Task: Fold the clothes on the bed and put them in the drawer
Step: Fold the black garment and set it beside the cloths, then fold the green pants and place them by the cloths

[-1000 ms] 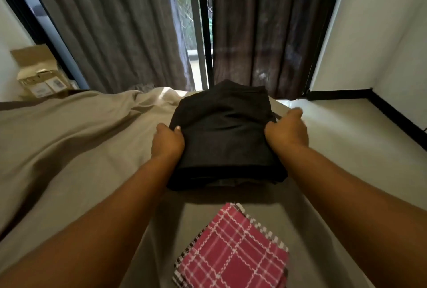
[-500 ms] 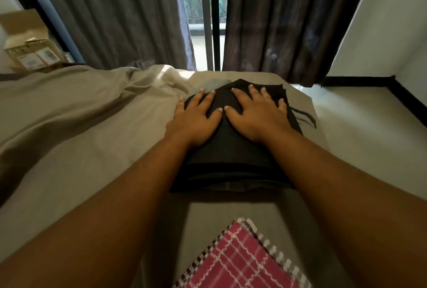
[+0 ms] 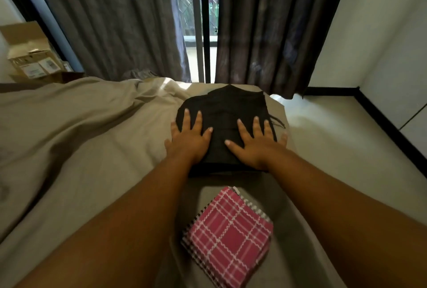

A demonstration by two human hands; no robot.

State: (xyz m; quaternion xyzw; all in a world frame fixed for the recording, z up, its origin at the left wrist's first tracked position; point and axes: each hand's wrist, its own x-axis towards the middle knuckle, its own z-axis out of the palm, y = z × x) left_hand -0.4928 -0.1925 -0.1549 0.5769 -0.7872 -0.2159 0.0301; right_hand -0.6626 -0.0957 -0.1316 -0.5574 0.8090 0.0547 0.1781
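Note:
A folded black garment (image 3: 227,112) lies flat near the far corner of the bed (image 3: 80,139), a thin string trailing off its right edge. My left hand (image 3: 188,138) presses flat on its left side, fingers spread. My right hand (image 3: 256,142) lies flat on its right side, fingers spread, the little finger over the garment's edge. A folded pink plaid cloth (image 3: 227,235) sits on the bed closer to me, between my forearms. No drawer is in view.
The beige sheet is rumpled on the left. Dark curtains (image 3: 120,21) hang behind the bed with a window gap between them. A cardboard box (image 3: 32,56) stands at the far left. White floor (image 3: 342,139) runs along the bed's right edge.
One second ago both hands gripped the garment's sides. They then lay flat together at its middle and have since slid apart to its left and right sides.

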